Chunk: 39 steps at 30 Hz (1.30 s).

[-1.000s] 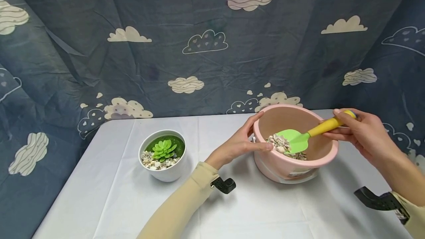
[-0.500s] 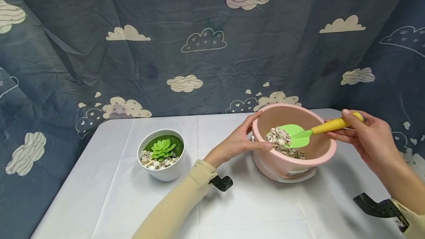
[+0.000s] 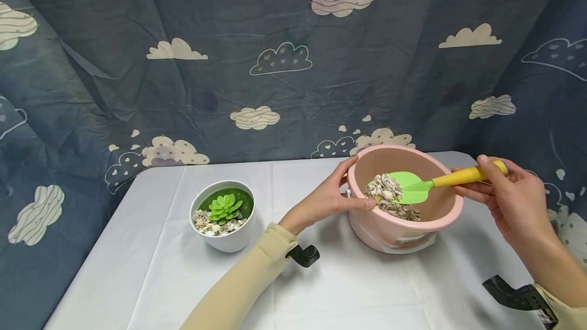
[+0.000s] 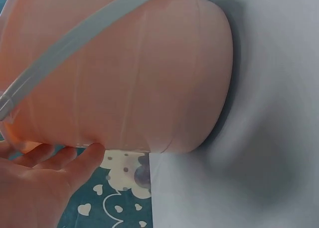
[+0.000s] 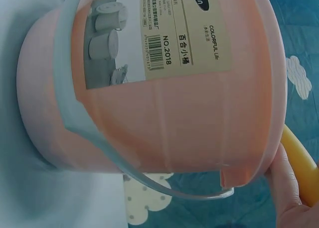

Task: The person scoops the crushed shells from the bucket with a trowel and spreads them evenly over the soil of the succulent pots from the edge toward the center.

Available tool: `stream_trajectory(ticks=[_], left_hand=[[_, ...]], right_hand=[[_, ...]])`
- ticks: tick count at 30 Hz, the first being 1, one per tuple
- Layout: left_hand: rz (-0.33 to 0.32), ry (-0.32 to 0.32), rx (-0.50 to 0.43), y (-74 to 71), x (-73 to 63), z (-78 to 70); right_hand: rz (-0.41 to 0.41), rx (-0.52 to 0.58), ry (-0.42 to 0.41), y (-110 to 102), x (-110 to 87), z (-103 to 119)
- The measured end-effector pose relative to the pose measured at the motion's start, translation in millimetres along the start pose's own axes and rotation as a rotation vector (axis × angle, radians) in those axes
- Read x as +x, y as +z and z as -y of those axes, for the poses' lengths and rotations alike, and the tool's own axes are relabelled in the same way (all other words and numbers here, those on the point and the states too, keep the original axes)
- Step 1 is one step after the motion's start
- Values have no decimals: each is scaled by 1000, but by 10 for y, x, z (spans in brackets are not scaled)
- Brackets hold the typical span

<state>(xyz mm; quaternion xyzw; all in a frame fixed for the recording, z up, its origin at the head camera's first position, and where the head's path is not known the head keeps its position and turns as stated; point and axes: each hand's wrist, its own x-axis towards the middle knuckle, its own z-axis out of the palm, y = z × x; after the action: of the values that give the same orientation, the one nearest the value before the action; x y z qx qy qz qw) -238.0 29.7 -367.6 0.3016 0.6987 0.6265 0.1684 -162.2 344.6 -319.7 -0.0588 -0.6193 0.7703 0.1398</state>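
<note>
A pink bucket stands at the right of the table, gravel lying at its bottom. My left hand holds it by the left side, thumb across the front rim; in the left wrist view the fingertips touch the outer wall. My right hand grips the yellow handle of a trowel over the right rim. The trowel's green blade is inside the bucket, with a heap of small stones at its tip. In the right wrist view the yellow handle shows beside my finger.
A white pot with a green succulent, pebbles and green ground cover stands left of the bucket. The bucket's pale carrying handle hangs down its front. A white cloth covers the table, and a dark cloud-print curtain hangs behind.
My right hand has drawn the trowel slightly right, and its blade now lies flatter, with more stones showing at its tip. The left hand keeps its hold on the bucket.
</note>
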Motion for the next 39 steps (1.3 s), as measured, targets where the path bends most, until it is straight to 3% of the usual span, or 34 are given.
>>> stream_trajectory(ticks=[4,11,24,39], left_hand=[[0,14,8,-11,-16,4],[-35,19,99,-99,-79,6],[-112,-5,272,-259,-278,-111],[-188,-51,416,-451,-513,-234]], right_hand=[[4,30,-36,30,-13,-15],[4,83,-104,101,-26,-16],[14,204,-91,273,-59,29],[48,221,-123,532,-85,-10]])
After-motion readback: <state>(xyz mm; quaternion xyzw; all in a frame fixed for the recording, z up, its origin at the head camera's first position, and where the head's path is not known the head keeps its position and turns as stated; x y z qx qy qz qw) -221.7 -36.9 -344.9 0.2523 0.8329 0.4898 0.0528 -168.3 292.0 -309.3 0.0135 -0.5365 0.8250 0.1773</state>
